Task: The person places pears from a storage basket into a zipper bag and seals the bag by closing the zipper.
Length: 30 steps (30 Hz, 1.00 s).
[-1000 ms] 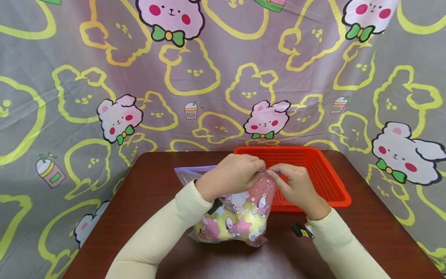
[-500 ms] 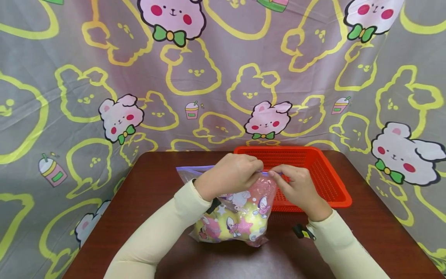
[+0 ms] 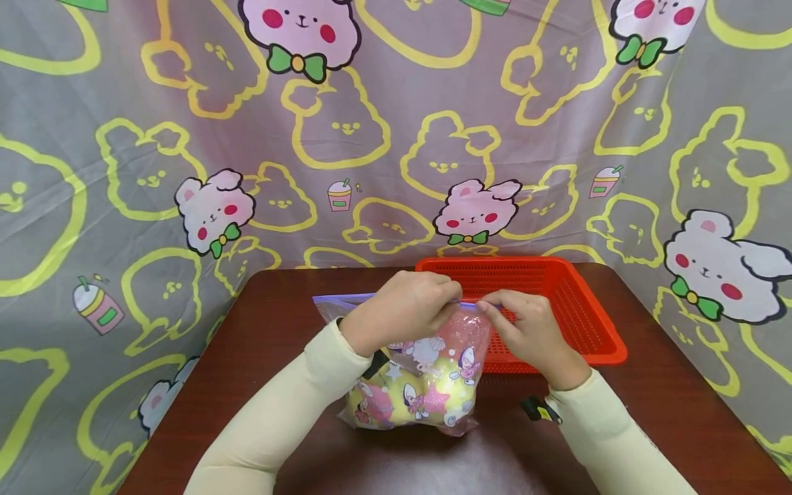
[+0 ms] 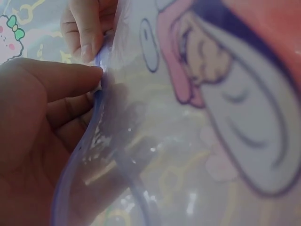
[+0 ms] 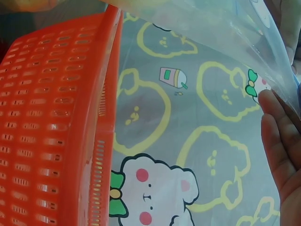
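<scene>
A clear zip bag [image 3: 427,392] printed with pink, yellow and white cartoon figures stands bulging on the table, with something yellow inside. Along its top runs a purple zip strip [image 3: 468,304]. My left hand [image 3: 402,309] pinches the strip near its middle; in the left wrist view a small whitish slider [image 4: 98,87] peeks out at the thumb tip. The strip's right end is pinched between thumb and fingers of my right hand [image 3: 526,326]. To the left of the slider hand, the bag's mouth stands apart in two purple edges.
Behind the bag and to its right sits a red perforated plastic basket [image 3: 588,309], close to my right hand. Both rest on a dark brown table [image 3: 278,330]. A patterned cloth [image 3: 383,137] hangs around the table's back and sides.
My left hand has slid slightly left along the zip strip, away from my right hand, so more purple strip shows between them. The right hand keeps its hold at the end.
</scene>
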{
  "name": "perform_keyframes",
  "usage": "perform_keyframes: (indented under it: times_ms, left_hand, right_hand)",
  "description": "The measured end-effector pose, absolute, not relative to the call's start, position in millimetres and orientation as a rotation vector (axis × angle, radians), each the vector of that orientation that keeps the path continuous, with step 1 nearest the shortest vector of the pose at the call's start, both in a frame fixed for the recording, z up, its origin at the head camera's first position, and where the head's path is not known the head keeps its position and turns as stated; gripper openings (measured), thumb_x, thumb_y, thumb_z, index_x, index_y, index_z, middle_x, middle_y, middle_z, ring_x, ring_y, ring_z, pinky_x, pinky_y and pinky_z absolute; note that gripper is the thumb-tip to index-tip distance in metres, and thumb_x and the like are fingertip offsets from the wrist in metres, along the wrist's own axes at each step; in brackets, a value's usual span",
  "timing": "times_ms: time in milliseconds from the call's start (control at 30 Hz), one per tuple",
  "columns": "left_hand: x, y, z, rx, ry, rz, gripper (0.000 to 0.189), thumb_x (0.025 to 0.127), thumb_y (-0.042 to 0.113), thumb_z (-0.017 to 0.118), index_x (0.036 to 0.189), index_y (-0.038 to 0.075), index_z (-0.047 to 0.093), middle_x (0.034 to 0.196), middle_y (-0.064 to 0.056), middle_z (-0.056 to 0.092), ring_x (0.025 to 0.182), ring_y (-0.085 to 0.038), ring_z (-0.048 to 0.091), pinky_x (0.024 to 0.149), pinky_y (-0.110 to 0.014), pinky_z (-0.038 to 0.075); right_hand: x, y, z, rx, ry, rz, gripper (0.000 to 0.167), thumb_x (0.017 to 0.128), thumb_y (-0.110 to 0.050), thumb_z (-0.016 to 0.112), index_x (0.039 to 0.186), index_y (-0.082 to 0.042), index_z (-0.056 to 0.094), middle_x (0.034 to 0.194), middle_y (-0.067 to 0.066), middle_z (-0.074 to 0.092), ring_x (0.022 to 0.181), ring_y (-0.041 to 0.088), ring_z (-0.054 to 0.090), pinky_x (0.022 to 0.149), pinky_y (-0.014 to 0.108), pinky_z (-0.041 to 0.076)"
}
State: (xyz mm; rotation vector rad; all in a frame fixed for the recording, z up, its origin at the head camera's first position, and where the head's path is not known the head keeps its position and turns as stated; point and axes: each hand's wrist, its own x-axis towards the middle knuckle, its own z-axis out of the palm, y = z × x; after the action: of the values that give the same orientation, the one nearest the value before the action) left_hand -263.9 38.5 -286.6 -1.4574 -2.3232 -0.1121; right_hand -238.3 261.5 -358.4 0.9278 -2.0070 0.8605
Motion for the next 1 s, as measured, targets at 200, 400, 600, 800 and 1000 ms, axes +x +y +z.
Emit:
perform_keyframes:
  times_ms: [200,400,600,800,1000]
  left_hand:
    - [-263.3,38.6,-285.1,-1.457,-2.341,-0.102,0.006,0.091,0.021,0.068,0.089,0.016,0.066,0.073,0.008,0.058,0.061,-0.006,0.048,0.055,-0.017,0.043]
    - [-262.3,39.2,-285.3,-1.468,-2.366,-0.118,0.008,0.091,0.022,0.069,0.094,0.015,0.067,0.076,0.007,0.06,0.064,-0.006,0.05,0.059,-0.017,0.045]
    - [-263.0,38.2,-287.1,-1.474,-2.334,-0.13,0.007,0.092,0.023,0.068,0.092,0.016,0.067,0.073,0.008,0.058,0.061,-0.006,0.049,0.057,-0.016,0.044]
    - [-263.8,37.1,-287.2,-1.478,-2.303,-0.131,0.007,0.093,0.023,0.064,0.09,0.017,0.067,0.071,0.009,0.057,0.06,-0.004,0.048,0.055,-0.016,0.042]
    - [-265.0,35.5,-288.2,-1.475,-2.295,-0.135,0.008,0.093,0.023,0.063,0.087,0.018,0.065,0.067,0.009,0.054,0.058,-0.004,0.046,0.053,-0.017,0.04]
  right_hand:
    - [-240.1,259.5,-353.2,0.95,-2.024,0.88,0.019,0.076,-0.003,0.08,0.093,-0.008,0.072,0.089,0.0,0.073,0.079,0.014,0.069,0.075,0.02,0.053]
    - [-241.2,252.2,-349.9,0.981,-2.089,0.883,0.02,0.079,-0.005,0.08,0.097,-0.01,0.073,0.094,-0.001,0.072,0.083,0.012,0.068,0.078,0.019,0.051]
    - [-238.3,249.1,-349.6,0.954,-2.093,0.855,0.018,0.079,-0.005,0.079,0.096,-0.009,0.073,0.093,0.0,0.073,0.083,0.013,0.069,0.079,0.018,0.051]
    - [-237.7,248.3,-351.2,0.94,-2.079,0.847,0.019,0.078,-0.002,0.079,0.095,-0.008,0.072,0.091,0.001,0.073,0.082,0.015,0.07,0.076,0.02,0.052]
    - [-237.8,247.4,-352.4,0.926,-2.078,0.84,0.018,0.078,-0.002,0.079,0.093,-0.007,0.072,0.089,0.002,0.073,0.079,0.014,0.07,0.072,0.021,0.053]
